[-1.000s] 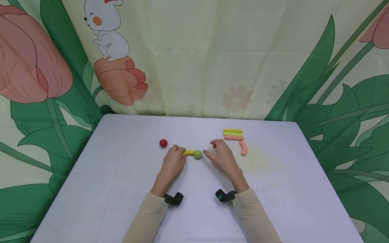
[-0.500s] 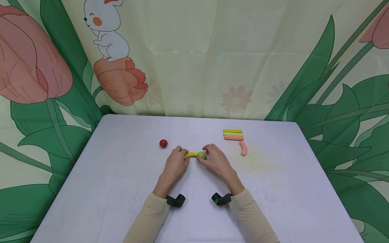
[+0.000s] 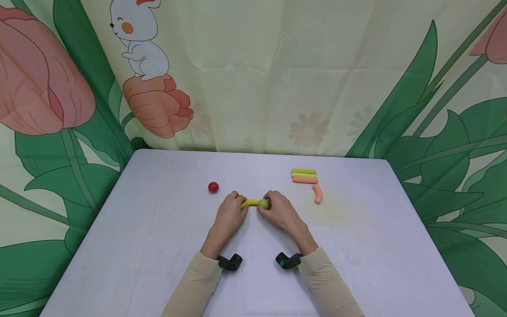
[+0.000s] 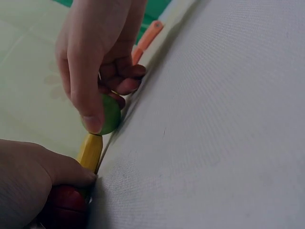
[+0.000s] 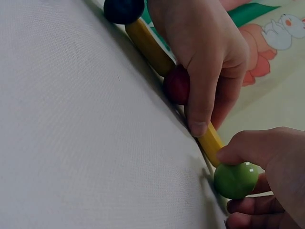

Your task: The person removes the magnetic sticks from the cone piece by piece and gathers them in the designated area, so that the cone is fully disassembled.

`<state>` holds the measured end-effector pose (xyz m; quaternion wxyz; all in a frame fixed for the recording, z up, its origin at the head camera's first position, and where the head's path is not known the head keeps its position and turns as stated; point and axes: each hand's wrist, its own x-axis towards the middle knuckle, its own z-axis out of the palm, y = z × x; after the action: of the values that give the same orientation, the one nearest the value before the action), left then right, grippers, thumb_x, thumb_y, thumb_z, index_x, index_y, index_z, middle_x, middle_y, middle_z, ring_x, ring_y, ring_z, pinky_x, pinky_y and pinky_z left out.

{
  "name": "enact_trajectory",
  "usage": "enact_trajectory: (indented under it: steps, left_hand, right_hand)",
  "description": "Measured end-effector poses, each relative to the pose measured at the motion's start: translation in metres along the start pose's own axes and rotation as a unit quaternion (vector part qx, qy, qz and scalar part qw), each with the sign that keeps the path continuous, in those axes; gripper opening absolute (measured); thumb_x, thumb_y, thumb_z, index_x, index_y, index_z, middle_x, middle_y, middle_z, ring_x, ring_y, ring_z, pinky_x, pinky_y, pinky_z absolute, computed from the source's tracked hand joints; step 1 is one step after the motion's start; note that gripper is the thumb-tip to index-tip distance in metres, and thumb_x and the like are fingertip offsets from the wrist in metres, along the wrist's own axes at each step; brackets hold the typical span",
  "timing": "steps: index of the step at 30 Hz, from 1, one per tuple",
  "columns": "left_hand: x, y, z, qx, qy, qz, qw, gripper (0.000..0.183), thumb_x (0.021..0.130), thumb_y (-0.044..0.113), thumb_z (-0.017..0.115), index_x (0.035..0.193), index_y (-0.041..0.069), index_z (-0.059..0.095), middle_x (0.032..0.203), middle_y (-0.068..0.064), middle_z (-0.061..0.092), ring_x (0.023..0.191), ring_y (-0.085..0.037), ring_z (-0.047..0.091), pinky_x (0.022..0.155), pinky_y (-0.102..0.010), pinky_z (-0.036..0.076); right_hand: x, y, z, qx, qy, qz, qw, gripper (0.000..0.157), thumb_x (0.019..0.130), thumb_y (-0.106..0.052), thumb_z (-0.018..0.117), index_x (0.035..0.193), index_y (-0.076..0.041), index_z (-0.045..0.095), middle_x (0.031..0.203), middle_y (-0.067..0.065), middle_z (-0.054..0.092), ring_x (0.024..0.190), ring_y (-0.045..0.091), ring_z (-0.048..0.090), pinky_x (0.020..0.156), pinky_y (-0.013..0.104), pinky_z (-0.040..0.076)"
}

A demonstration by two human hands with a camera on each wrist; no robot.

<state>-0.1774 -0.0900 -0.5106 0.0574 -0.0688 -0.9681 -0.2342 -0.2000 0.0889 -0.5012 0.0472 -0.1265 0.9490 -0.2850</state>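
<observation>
In the head view, my left hand (image 3: 231, 213) pinches a yellow curved stick (image 3: 250, 203) lying on the table. My right hand (image 3: 280, 213) holds a green ball (image 3: 263, 204) between thumb and fingers, against the stick's right end. The right wrist view shows that contact too, with the green ball (image 5: 236, 180) touching the yellow stick (image 5: 209, 143). Beyond it, beside my left hand (image 5: 205, 57), a dark red ball (image 5: 176, 86), a second yellow stick (image 5: 150, 47) and a dark ball (image 5: 124, 9) line up. My left hand covers part of the near stick.
A red ball (image 3: 213, 187) sits on the white-covered table (image 3: 356, 264), left of my hands. At the back right, a yellow straight stick (image 3: 303, 171), a lime one (image 3: 303, 175) and a pink one (image 3: 304, 180) lie side by side. A pink curved stick (image 3: 317, 193) lies below them.
My right hand has moved left and closed its fingers on the green ball. My left hand, the yellow stick and the ball have shifted slightly right.
</observation>
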Motion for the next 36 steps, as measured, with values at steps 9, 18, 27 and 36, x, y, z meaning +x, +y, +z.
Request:
enact_trajectory:
  steps: [9, 18, 27, 36]
  left_hand:
    - [0.0000, 0.0016, 0.0004, 0.003, -0.003, -0.007, 1.0000, 0.025, 0.089, 0.016, 0.075, 0.110, 0.003, 0.074, 0.102, -0.008, 0.065, 0.091, -0.021, 0.063, 0.087, -0.033, 0.058]
    - [-0.0004, 0.0036, 0.0031, 0.005, -0.005, -0.013, 0.9999, 0.026, 0.090, 0.018, 0.075, 0.112, 0.004, 0.074, 0.105, -0.008, 0.066, 0.094, -0.021, 0.063, 0.090, -0.032, 0.058]
    - [-0.0014, 0.0023, 0.0044, 0.009, -0.002, -0.013, 0.9999, 0.025, 0.090, 0.017, 0.075, 0.111, 0.004, 0.074, 0.105, -0.008, 0.066, 0.094, -0.020, 0.063, 0.090, -0.032, 0.058]
    - [0.0000, 0.0022, 0.0053, 0.008, -0.003, -0.017, 0.9998, 0.027, 0.089, 0.018, 0.076, 0.112, 0.004, 0.073, 0.105, -0.007, 0.065, 0.095, -0.020, 0.062, 0.091, -0.032, 0.057]
  right_hand:
    - [0.0002, -0.0007, 0.0001, 0.009, -0.004, 0.010, 1.000, 0.032, 0.085, -0.028, 0.072, 0.109, -0.008, 0.066, 0.090, 0.003, 0.058, 0.076, 0.015, 0.052, 0.065, 0.026, 0.044]
    - [0.0001, 0.0008, 0.0002, 0.005, -0.003, 0.014, 1.000, 0.031, 0.083, -0.025, 0.069, 0.108, -0.007, 0.065, 0.094, 0.005, 0.060, 0.077, 0.016, 0.053, 0.064, 0.026, 0.045]
    - [0.0005, 0.0020, -0.0010, 0.011, -0.010, 0.025, 1.000, 0.033, 0.083, -0.024, 0.069, 0.111, -0.007, 0.065, 0.098, 0.007, 0.060, 0.079, 0.017, 0.054, 0.065, 0.026, 0.045]
    - [0.0008, 0.0039, -0.0066, 0.011, -0.006, 0.021, 1.000, 0.035, 0.085, -0.024, 0.068, 0.116, -0.007, 0.064, 0.103, 0.007, 0.061, 0.084, 0.018, 0.055, 0.072, 0.030, 0.050]
